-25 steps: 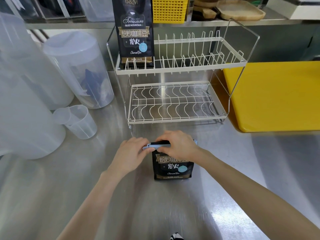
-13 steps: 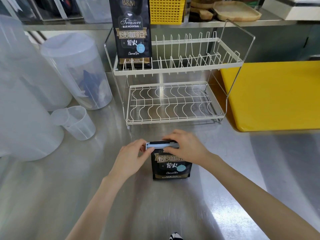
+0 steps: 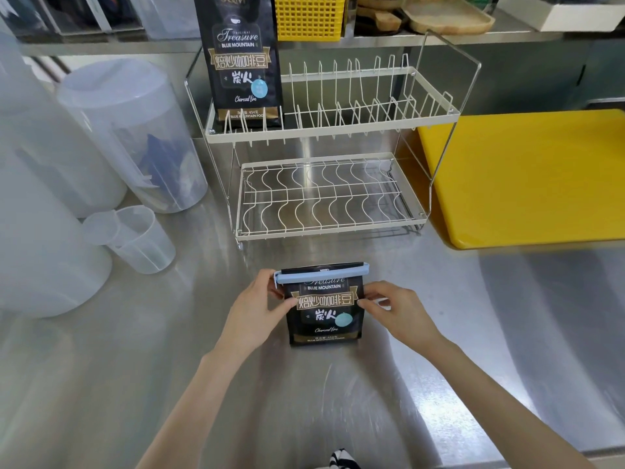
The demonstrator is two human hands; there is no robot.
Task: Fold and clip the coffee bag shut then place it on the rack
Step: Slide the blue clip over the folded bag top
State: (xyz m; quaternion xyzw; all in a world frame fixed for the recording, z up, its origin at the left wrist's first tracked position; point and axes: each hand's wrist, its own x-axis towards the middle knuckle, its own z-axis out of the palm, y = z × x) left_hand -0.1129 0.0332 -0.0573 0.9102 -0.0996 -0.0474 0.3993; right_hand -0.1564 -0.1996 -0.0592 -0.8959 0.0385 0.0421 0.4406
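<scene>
From the head view, your coffee bag (image 3: 323, 308) stands upright on the shiny metal surface (image 3: 439, 384), low in the middle of the picture. Its top is folded down, and a light blue clip (image 3: 321, 275) runs across the fold from one side to the other.

Your left hand (image 3: 252, 316) is at the bag's 9 o'clock side. Its fingers (image 3: 287, 304) pinch the left edge of the bag, with the thumb on the front, just under the end of the clip. Your right hand (image 3: 400, 314) is at the bag's 3 o'clock side. Its fingers (image 3: 367, 302) pinch the right edge of the bag in the same way. So both hands are closed on the bag, one on each side.

At 12 o'clock from the bag stands the white wire rack (image 3: 324, 198), with two levels. It is apart from the bag. A second coffee bag (image 3: 241, 62) stands tall on the left end of the top level.

At 10 o'clock from your bag sits a small clear measuring cup (image 3: 135, 236), near some big clear tubs (image 3: 132, 130). At 2 o'clock lies a yellow board (image 3: 527, 177), just beside the rack.
</scene>
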